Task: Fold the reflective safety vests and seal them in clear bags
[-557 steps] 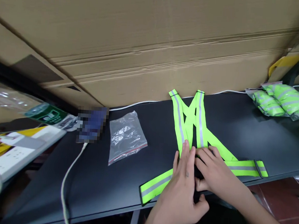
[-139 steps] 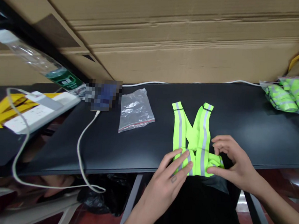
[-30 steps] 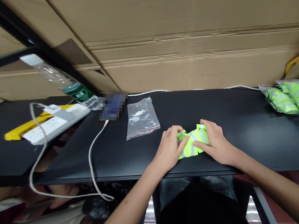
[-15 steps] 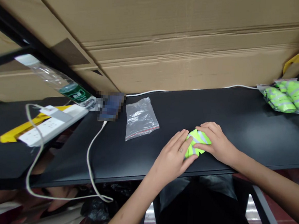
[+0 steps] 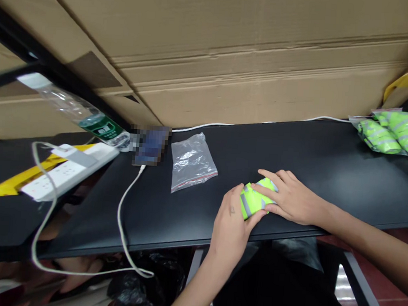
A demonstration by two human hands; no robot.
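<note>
A neon-green reflective strap vest (image 5: pixel 252 201), folded into a small bundle, lies near the front edge of the black table (image 5: pixel 329 166). My left hand (image 5: pixel 232 222) curls around its left and near side. My right hand (image 5: pixel 290 198) presses on its top and right side, fingers wrapped over it. Only a small patch of green with grey stripes shows between the two hands. An empty clear zip bag (image 5: pixel 191 161) with a red seal line lies flat a short way to the left of the bundle.
Bagged green vests (image 5: pixel 390 131) sit at the far right. A white cable (image 5: pixel 125 212) runs off the table's front edge. A power strip (image 5: pixel 66 171) and a plastic bottle (image 5: pixel 77 111) lie at the left. Large cardboard boxes (image 5: pixel 231 57) stand behind the table.
The vest has gone from spread straps to a tight bundle. In the last second both hands closed tighter around it, the left hand shifting to the near side.
</note>
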